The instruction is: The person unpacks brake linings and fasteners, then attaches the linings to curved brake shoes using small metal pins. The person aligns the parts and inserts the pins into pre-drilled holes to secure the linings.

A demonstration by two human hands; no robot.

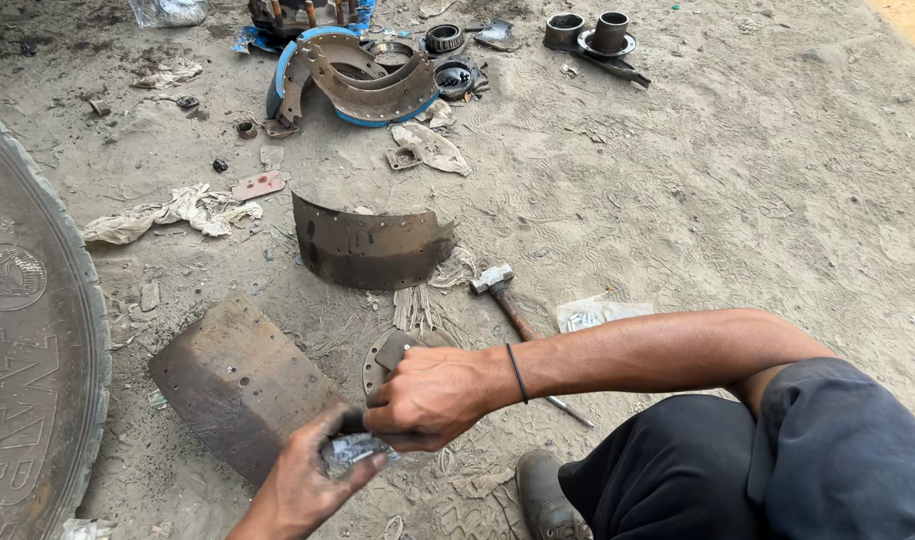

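Tyre (28,330): large, lying at the left edge of the sandy ground (738,200), only part in view.

Rag (173,212): crumpled, pale, on the ground right of the tyre, with a small reddish plate (260,184) just beside it.

Curved lining, near (240,385): rusty brown, with rows of holes, lying hump up just left of the hands.

Left hand (313,478): fingers curled about halfway, cupping a small crumpled clear bag (356,450); the bag rests in the palm at the bottom of the view.

Curved lining, far (368,248): dark, standing on its edge beyond the hands, well apart from them.

Brake shoes (363,80): a pile of curved metal pieces, one with a blue rim, at the top of the view, with round rings (445,40) near them.

Right hand (433,395): closed in a fist over a dark short object, touching the left hand and the bag; what the object is cannot be told. A black band (518,372) sits on the wrist. Under the fist lies a round metal plate (383,360), partly hidden.

Hammer (498,285): metal head, reddish handle, lying on the ground behind the right forearm.

Clear packet (593,315): small, just right of the hammer handle.

Two metal sleeves (588,32): upright, top right of the pile.

Shoe (546,495) and dark trousers (778,460): the person's own, bottom right.
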